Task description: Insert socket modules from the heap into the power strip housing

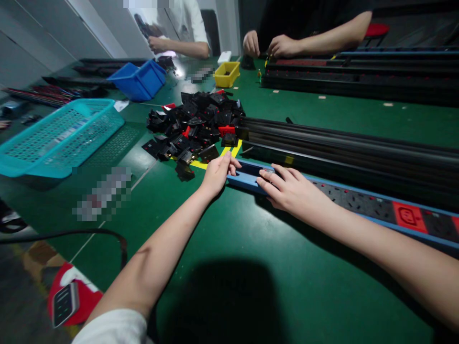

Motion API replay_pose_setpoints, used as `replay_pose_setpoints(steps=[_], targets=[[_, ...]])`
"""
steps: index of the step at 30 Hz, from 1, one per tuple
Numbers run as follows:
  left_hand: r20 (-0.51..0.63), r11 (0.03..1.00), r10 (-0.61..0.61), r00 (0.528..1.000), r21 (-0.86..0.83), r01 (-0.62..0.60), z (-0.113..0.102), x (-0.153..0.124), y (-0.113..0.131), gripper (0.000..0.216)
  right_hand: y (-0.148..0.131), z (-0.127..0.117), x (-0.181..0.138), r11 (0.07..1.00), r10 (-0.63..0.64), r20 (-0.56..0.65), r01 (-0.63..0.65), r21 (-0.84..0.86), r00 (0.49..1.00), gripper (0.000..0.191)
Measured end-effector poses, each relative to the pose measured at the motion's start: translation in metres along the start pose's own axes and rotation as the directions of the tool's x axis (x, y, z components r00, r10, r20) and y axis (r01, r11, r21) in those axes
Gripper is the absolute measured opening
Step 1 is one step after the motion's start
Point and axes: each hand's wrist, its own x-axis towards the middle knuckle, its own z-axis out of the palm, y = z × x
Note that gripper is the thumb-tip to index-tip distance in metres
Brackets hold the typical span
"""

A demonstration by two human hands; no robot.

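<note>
A long blue power strip housing (247, 178) lies across the green table in front of me. Its left end is a bare open channel; farther right, black and red socket modules (409, 216) fill it. At the left end my left hand (217, 174) is closed on the housing, thumb on top and fingers curled at the channel. My right hand (292, 191) is bent over the housing where the sockets begin, fingertips at the channel and its near wall. What lies under the right palm is hidden.
Beyond my left hand lies a heap of black and red socket modules (201, 119). Long black rails (322, 138) lie just behind the housing. A turquoise basket (64, 138), a blue bin (138, 80) and a yellow bin (227, 75) stand farther off. Two people work across the table.
</note>
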Motion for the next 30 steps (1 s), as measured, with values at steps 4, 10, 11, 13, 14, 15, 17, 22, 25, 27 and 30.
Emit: replay_pose_setpoints(steps=[4,10,11,13,14,15,17,22,25,27,30], targets=[[-0.011,1.000,0.008,1.000,-0.009,-0.008,0.000,0.000,0.001,0.065,-0.005,0.003,-0.003,0.997,-0.009,-0.019,0.007,-0.074,1.000,0.057],[-0.035,1.000,0.020,0.999,0.007,-0.020,0.000,0.000,0.001,0.061,-0.007,0.003,-0.003,0.996,0.028,-0.026,-0.030,-0.081,0.999,0.061],[-0.048,1.000,0.022,0.999,0.009,-0.022,0.000,0.000,0.001,0.061,-0.007,0.003,-0.003,0.996,0.026,-0.019,-0.028,-0.086,0.999,0.061],[-0.081,1.000,0.023,0.996,0.020,-0.022,0.000,0.000,0.001,0.060,-0.007,0.003,-0.003,0.996,0.027,-0.014,-0.028,-0.083,1.000,0.062],[-0.094,0.999,0.024,0.995,0.027,-0.021,0.000,-0.001,0.001,0.060,-0.007,0.003,-0.003,0.997,0.029,-0.015,-0.030,-0.077,0.999,0.062],[-0.104,0.999,0.025,0.994,0.034,-0.022,0.000,-0.001,0.001,0.060,-0.007,0.003,-0.003,0.997,0.030,-0.017,-0.031,-0.070,0.999,0.062],[-0.119,0.999,0.032,0.992,0.047,-0.026,0.000,-0.002,0.002,0.058,-0.007,0.003,-0.003,0.997,0.031,-0.021,-0.032,-0.065,0.999,0.063],[-0.270,0.988,0.113,0.956,0.135,-0.079,0.000,-0.003,0.001,0.033,-0.007,0.002,-0.003,0.996,0.027,-0.013,-0.028,-0.088,1.000,0.061],[-0.392,0.966,0.183,0.902,0.243,-0.091,-0.001,-0.002,-0.004,0.024,-0.007,0.001,-0.003,0.996,0.029,-0.011,-0.030,-0.082,1.000,0.061],[-0.439,0.948,0.212,0.873,0.311,-0.074,-0.002,-0.001,-0.007,0.028,-0.008,0.001,-0.003,0.997,0.032,-0.012,-0.033,-0.072,0.999,0.062],[-0.490,0.913,0.259,0.832,0.406,-0.045,-0.003,-0.002,-0.008,0.043,-0.008,0.001,-0.003,0.998,0.033,-0.014,-0.034,-0.061,0.999,0.064]])
